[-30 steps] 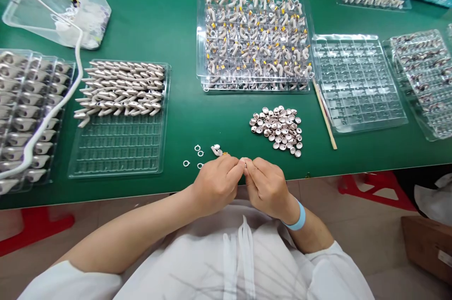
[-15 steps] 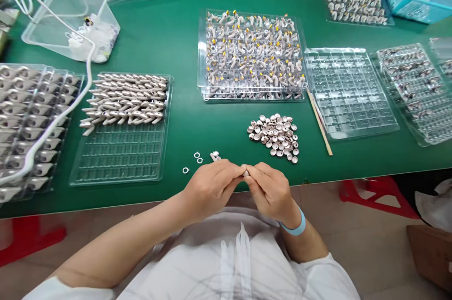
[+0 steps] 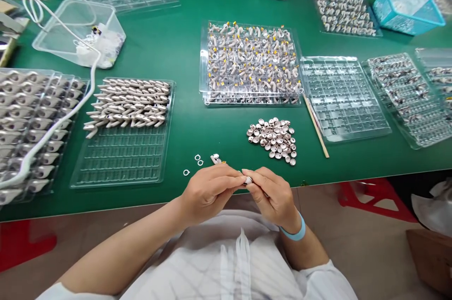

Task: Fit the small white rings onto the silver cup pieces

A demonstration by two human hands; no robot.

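Observation:
At the table's front edge, my left hand (image 3: 210,191) and my right hand (image 3: 272,194) meet fingertip to fingertip. Both pinch one small silvery-white rounded part (image 3: 248,180); the fingers cover most of it. Just beyond my left hand lies a small metal piece (image 3: 215,158), partly hidden by the fingers. Several thin white rings (image 3: 197,157) rest to its left. A heap of small round metal caps (image 3: 273,137) lies beyond my right hand.
A clear tray of curved parts with yellow tips (image 3: 252,60) stands at the centre. Left are a half-filled tray of slim metal parts (image 3: 130,102) and a plastic tub (image 3: 52,45). A wooden stick (image 3: 318,128) lies beside an unfilled clear tray (image 3: 348,102). A white cable (image 3: 63,116) crosses the left.
The camera view has shifted, bringing more of the table's far side into sight. My hands stay together, and slightly more of the small part shows between the fingertips.

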